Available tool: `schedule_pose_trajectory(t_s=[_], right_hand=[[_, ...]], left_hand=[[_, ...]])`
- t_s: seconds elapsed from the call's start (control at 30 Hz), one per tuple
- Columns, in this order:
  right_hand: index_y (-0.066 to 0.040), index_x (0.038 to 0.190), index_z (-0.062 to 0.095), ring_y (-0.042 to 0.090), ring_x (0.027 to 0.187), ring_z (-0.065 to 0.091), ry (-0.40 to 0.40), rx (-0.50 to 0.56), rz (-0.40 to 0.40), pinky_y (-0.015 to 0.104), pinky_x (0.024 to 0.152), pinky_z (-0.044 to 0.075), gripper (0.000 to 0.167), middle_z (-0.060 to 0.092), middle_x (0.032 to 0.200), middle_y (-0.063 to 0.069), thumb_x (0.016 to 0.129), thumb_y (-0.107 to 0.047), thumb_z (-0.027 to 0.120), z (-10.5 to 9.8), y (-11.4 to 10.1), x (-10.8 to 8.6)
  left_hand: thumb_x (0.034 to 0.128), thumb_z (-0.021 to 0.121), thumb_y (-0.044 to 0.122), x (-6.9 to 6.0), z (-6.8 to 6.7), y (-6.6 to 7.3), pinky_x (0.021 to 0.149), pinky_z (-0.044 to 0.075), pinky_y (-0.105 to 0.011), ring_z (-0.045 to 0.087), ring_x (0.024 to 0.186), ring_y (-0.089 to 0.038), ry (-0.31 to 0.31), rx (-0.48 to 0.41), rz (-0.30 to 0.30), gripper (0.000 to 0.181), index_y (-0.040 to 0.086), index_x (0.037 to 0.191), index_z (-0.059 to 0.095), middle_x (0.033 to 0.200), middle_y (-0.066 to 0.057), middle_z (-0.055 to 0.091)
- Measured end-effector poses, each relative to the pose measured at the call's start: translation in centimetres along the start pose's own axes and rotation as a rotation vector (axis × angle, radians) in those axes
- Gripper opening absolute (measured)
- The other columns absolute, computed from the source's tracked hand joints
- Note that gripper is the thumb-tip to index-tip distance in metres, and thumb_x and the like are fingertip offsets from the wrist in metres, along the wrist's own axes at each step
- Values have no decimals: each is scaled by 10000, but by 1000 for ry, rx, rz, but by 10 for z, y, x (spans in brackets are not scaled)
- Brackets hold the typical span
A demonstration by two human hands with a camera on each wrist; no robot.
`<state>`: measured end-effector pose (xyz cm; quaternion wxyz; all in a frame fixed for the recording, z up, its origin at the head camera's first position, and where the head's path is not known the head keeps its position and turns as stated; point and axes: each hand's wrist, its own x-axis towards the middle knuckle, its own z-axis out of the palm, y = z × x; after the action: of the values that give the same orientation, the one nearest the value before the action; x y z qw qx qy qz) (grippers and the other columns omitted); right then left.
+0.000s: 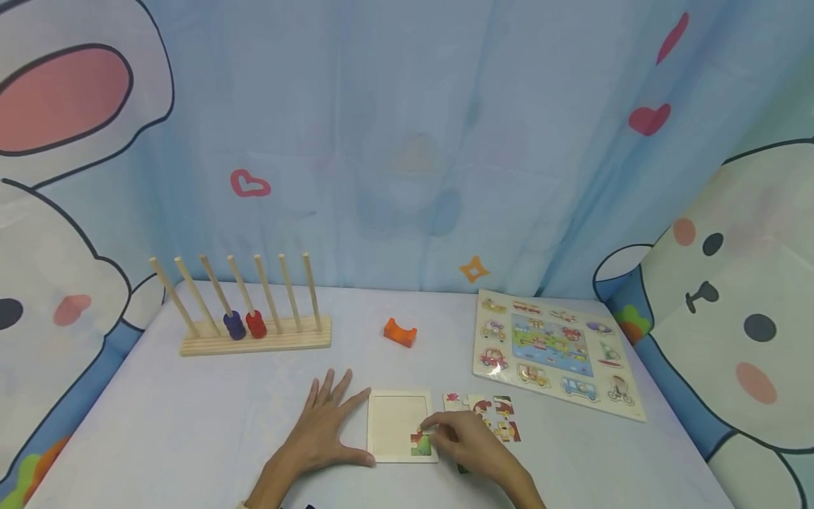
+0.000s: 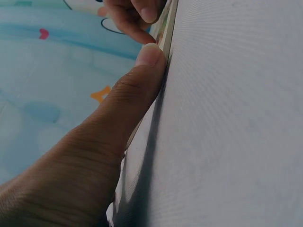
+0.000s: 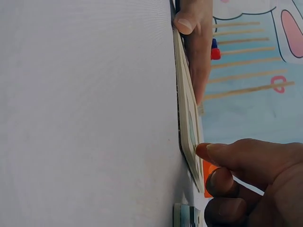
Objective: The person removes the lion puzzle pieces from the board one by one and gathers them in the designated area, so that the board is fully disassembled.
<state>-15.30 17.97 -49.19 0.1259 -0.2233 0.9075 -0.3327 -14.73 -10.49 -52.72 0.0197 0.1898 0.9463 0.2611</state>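
Note:
In the head view a square wooden puzzle tray [image 1: 391,424] lies flat, with a green and red puzzle piece [image 1: 420,444] in its lower right corner. My left hand [image 1: 324,431] is spread along the tray's left side, its thumb by the lower corner and its index finger by the upper one. My right hand [image 1: 470,442] reaches over the tray's right edge. One fingertip [image 3: 204,150] touches down by the piece, while other fingers are curled back. The left wrist view shows my left thumb [image 2: 149,54] against the tray edge.
Loose picture puzzle pieces [image 1: 505,428] lie right of the tray, partly behind my right hand. An orange curved block [image 1: 400,332] sits farther back. A wooden peg rack [image 1: 254,344] with blue and red beads stands back left; a vehicle picture board [image 1: 553,346] lies back right.

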Motion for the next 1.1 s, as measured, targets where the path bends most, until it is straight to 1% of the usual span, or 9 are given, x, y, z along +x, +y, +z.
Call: schedule_pose_trajectory(t_s=[0.23,0.43,0.7,0.83,0.97,1.1], right_hand=[[-159,984,735,-10,534,383,-10,4,-9,180,469,350,162,463,603,-141,877,-97,631,3,-3,-1],[-164,987,723,-13,528,388,-7,-6,-9,181,459,359,150,480,612,-140,887,-102,630,4,-2,0],[-170,969,704,-11,538,373,24,-32,-20,181,463,348,153,471,616,-136,896,-78,605,6,-4,0],[-165,965,684,-2,575,406,48,-28,-23,190,482,383,125,498,674,-130,909,-88,604,6,-6,-1],[-178,977,662,22,644,455,63,12,-24,200,531,437,82,541,800,-110,913,-132,637,5,-5,-3],[-194,989,648,30,672,471,57,40,-27,200,556,453,103,575,881,-95,898,-146,662,5,-3,-5]], left_hand=[[558,661,828,-2,2,-1,1173,-38,-568,-1,1464,-387,-2,9,4,1081,273,1456,426,1596,-110,164],[565,676,811,-2,1,-1,1171,-31,-577,1,1462,-393,-3,11,8,1075,266,1457,423,1594,-123,167],[564,654,832,0,-1,-1,1173,-44,-567,-16,1466,-372,-8,12,-1,1075,287,1459,415,1600,-97,150],[554,650,842,0,-1,-1,1172,-47,-568,-18,1467,-367,-8,15,-7,1083,287,1456,421,1601,-93,149],[547,657,839,0,-1,0,1173,-51,-563,-20,1468,-363,-9,12,-11,1086,286,1453,426,1600,-92,150],[543,669,830,-1,0,0,1175,-53,-557,-21,1468,-360,-13,9,-15,1088,287,1454,426,1600,-91,150]])
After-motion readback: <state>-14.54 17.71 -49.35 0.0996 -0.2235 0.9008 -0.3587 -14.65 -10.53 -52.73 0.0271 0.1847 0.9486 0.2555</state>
